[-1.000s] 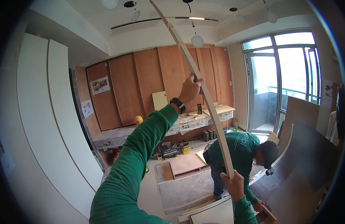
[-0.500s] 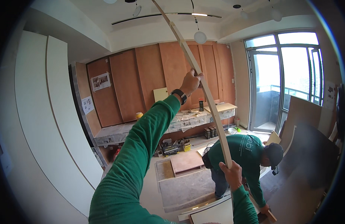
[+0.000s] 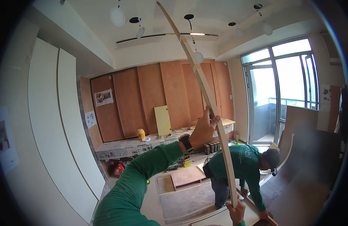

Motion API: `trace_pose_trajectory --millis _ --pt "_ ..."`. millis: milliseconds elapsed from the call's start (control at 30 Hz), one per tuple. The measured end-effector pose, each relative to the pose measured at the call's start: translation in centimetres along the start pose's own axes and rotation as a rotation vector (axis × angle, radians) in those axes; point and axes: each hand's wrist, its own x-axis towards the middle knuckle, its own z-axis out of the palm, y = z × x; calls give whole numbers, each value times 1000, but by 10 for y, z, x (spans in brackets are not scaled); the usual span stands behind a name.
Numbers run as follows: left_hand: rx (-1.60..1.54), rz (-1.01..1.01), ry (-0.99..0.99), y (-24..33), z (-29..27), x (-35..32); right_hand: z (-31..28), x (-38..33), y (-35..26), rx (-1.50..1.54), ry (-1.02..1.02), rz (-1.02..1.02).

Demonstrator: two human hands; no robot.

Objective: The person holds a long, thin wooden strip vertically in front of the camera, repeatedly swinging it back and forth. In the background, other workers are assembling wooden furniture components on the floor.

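A long, pale wooden batten (image 3: 223,145) stands tilted in front of me, its top leaning left toward the ceiling. Its upper part looks thinner and darker, and it appears curved in this lens. Around its middle, my left hand (image 3: 205,130) holds it with thumb and fingers against its edges; a dark watch is on that wrist. Low down at the batten's bottom end, my right hand (image 3: 237,212) grips it, partly cut off by the frame's lower edge. Pale boards (image 3: 215,218) lie beneath that hand.
A co-worker (image 3: 240,160) in green bends over to the right, hands on wooden framing. Ceiling lamps (image 3: 198,57) hang near the batten's upper part. Tall white panels (image 3: 44,109) stand at left, a low covered shelf (image 3: 121,148) at the back, and a dark curved sheet (image 3: 305,162) at right.
My left hand has slid down the batten, from its upper part to about the middle. My right hand and the batten sit lower in view. The view has tilted up, showing more ceiling.
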Motion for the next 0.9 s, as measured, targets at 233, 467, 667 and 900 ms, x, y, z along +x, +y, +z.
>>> trace_pose_trajectory --millis 233,467,667,900 --pt "-158 -43 -88 67 27 -61 -44 -75 10 29 -76 102" --pt "-219 -89 -142 102 35 -102 -65 -119 25 -99 -32 104" --pt "-253 -72 -137 109 31 -118 -65 -143 28 -108 -63 74" --pt "-302 -87 -46 83 10 -105 -49 -129 -2 -75 -102 170"
